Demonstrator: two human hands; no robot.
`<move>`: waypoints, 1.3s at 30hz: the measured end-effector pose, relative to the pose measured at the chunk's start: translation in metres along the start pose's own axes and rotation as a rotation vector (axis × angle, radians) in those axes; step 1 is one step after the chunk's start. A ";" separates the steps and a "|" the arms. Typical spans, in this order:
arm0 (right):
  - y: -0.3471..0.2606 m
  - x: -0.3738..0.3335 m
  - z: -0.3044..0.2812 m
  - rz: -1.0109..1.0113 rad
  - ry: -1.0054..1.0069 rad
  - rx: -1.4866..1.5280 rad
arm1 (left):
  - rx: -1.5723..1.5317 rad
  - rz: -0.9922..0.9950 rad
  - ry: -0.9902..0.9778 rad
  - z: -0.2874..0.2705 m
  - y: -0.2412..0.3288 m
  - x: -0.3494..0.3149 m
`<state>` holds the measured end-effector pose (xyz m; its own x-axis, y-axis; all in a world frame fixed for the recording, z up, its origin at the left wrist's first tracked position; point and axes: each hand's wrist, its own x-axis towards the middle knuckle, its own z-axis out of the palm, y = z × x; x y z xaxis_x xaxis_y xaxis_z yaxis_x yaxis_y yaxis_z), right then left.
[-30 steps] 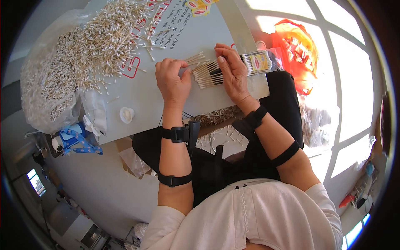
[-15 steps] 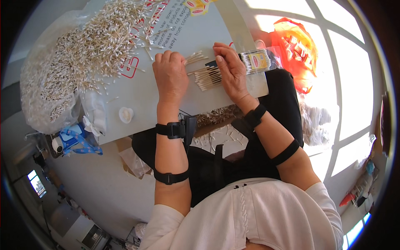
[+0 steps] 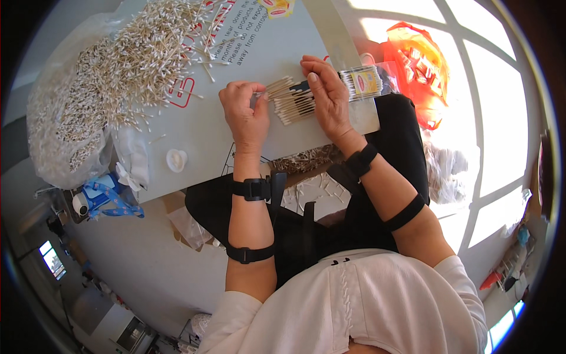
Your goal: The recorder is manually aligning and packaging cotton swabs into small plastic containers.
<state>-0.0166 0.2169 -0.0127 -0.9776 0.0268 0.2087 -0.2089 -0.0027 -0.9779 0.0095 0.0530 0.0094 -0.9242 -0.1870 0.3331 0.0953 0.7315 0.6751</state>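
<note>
My left hand (image 3: pixel 245 115) is turned with its thumb and bent forefinger around the near ends of a small bundle of cotton swabs (image 3: pixel 279 86). Its other fingers are curled. To the right, my right hand (image 3: pixel 330 103) lies over a flat row of cotton swabs (image 3: pixel 293 108), fingers close together and thumb along the top. Its palm side is hidden. Part of a dark blue flat piece (image 3: pixel 302 85) shows between the bundle and the row. Just right of that hand lies a clear pack of swabs with a yellow label (image 3: pixel 364 81).
A large heap of loose swabs (image 3: pixel 147 53) spills from a clear plastic bag (image 3: pixel 44 127) on the left of the table (image 3: pixel 206 147). A small white dish (image 3: pixel 177 160) is near the front edge. An orange-red bag (image 3: pixel 433 88) stands right of the table. Yellow labels (image 3: pixel 277 7) lie at the back.
My left hand has turned and loosened from a closed fist, its thumb and forefinger now showing at the swabs. Its forearm has shifted slightly right. My right hand has barely moved.
</note>
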 end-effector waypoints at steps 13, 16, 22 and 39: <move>0.003 0.001 0.000 0.055 0.014 0.106 | 0.120 0.178 -0.136 0.003 0.007 0.002; 0.002 0.001 0.001 0.056 0.016 0.111 | 0.216 0.137 -0.086 -0.003 -0.005 0.011; 0.001 0.000 0.000 0.052 0.015 0.112 | 0.255 0.171 -0.173 -0.004 -0.013 0.015; -0.008 0.002 -0.001 0.003 -0.070 0.050 | -1.124 -0.314 0.189 0.041 0.026 -0.005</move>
<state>-0.0173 0.2181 -0.0045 -0.9773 -0.0428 0.2073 -0.2050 -0.0522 -0.9774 0.0018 0.0994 -0.0020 -0.9049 -0.4185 0.0780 0.2331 -0.3337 0.9134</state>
